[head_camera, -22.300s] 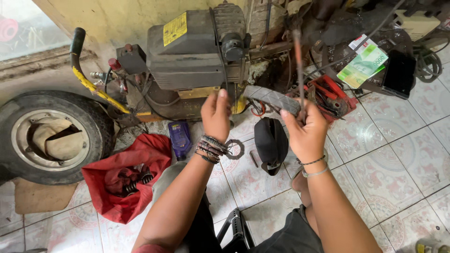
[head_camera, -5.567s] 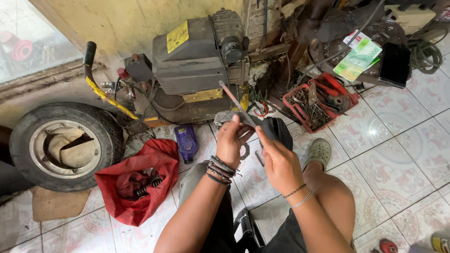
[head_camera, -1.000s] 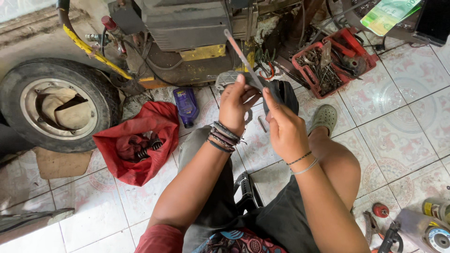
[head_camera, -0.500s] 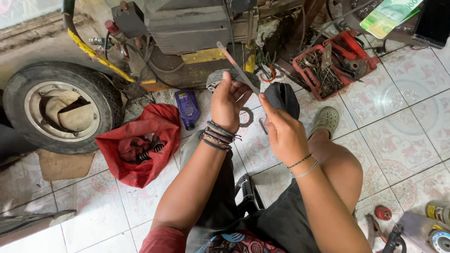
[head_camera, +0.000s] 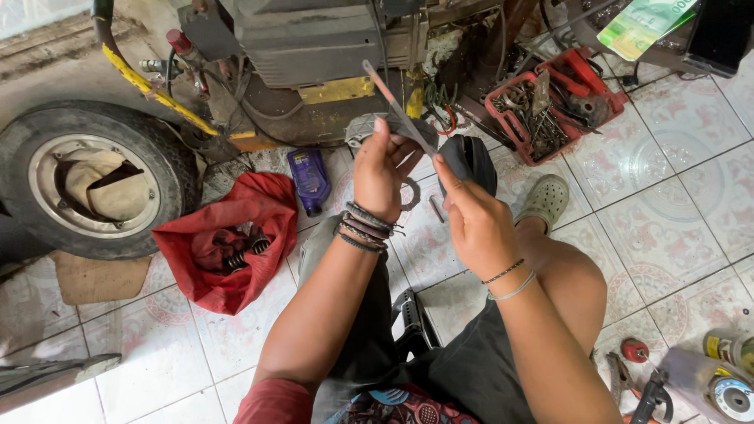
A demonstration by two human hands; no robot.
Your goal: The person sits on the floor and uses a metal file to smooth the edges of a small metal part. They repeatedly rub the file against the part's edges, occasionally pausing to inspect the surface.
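Observation:
My left hand (head_camera: 379, 174) grips a grey ribbed rubber part (head_camera: 363, 127) out in front of me, fingers curled round it. A thin flat metal file (head_camera: 390, 105) lies slanted across that part, its far end pointing up and to the left. My right hand (head_camera: 470, 216) pinches the near end of the file between thumb and fingers. Both hands hover above the tiled floor, just in front of a dark air compressor (head_camera: 302, 38). A black cap-like object (head_camera: 469, 159) lies on the floor behind my right hand.
A small wheel with a tyre (head_camera: 90, 184) lies at the left. A red cloth bag (head_camera: 222, 239) holding springs and a purple bottle (head_camera: 307, 180) sit near it. A red tray of tools (head_camera: 552, 100) is at the upper right. More tools (head_camera: 703, 377) lie at the lower right.
Over the last second the hands stay together on the rubber part and the file, which shifts slightly along it. The view drifts a little.

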